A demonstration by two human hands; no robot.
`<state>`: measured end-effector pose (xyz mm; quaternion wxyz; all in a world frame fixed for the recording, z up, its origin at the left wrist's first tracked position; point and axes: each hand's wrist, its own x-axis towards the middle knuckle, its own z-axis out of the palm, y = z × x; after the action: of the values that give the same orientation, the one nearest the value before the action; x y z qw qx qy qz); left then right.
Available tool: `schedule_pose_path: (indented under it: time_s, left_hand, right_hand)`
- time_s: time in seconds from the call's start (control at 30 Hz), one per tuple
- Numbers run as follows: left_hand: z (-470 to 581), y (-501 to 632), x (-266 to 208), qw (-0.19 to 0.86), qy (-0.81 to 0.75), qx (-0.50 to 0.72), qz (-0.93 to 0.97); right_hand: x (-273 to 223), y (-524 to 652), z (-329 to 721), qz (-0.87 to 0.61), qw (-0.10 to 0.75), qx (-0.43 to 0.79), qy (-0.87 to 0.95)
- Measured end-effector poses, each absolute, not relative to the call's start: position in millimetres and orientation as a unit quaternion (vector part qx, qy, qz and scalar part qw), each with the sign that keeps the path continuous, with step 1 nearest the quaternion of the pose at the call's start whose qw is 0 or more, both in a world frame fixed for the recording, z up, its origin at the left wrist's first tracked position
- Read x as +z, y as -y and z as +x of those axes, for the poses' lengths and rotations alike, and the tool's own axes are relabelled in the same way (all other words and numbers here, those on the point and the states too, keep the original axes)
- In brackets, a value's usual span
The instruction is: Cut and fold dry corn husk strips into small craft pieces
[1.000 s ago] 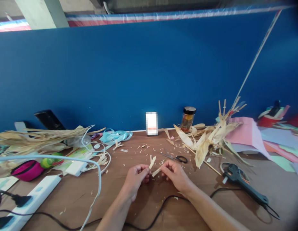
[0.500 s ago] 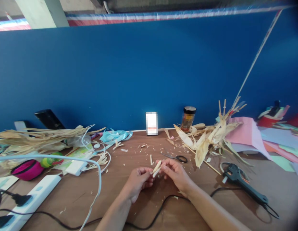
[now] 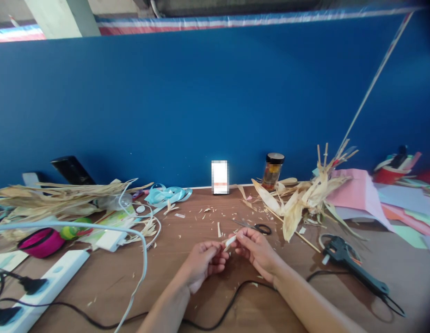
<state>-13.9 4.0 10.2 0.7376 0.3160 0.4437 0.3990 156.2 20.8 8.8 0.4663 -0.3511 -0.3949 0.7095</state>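
Between my two hands is a small pale piece of corn husk [image 3: 230,241], slim and folded-looking. My left hand [image 3: 208,262] pinches its lower left end between thumb and fingers. At the upper right end, my right hand [image 3: 254,246] grips it, the fingertips covering part of the piece. Both hands are just above the brown table, close together. Beyond the right hand lie scissors [image 3: 262,229] with black handles. A thin husk strip [image 3: 219,229] rests on the table past the fingers.
A glue gun [image 3: 357,266] lies at right, its black cord running beneath my forearms. Dried husks [image 3: 301,203] and a lidded jar [image 3: 273,171] stand behind. At left are a power strip [image 3: 58,282], a white cable [image 3: 144,259], a pink pouch [image 3: 41,243] and blue ribbon [image 3: 169,195].
The husk piece has turned in my fingers and less of it shows. My right hand has shifted slightly right and covers more of its upper end.
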Motion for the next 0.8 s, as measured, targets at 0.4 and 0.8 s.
schedule_pose_path:
  time_s: [0.4, 0.8]
  left_hand:
    - [-11.9, -5.5, 12.4, 0.66, -0.492, 0.449, 0.347]
    - [-7.3, -3.5, 9.3, 0.584, -0.541, 0.444, 0.412]
  right_hand:
    - [9.3, -19.9, 154.5, -0.383, 0.45, 0.632, 0.501]
    - [2.0, -18.9, 151.5, -0.408, 0.409, 0.551, 0.602]
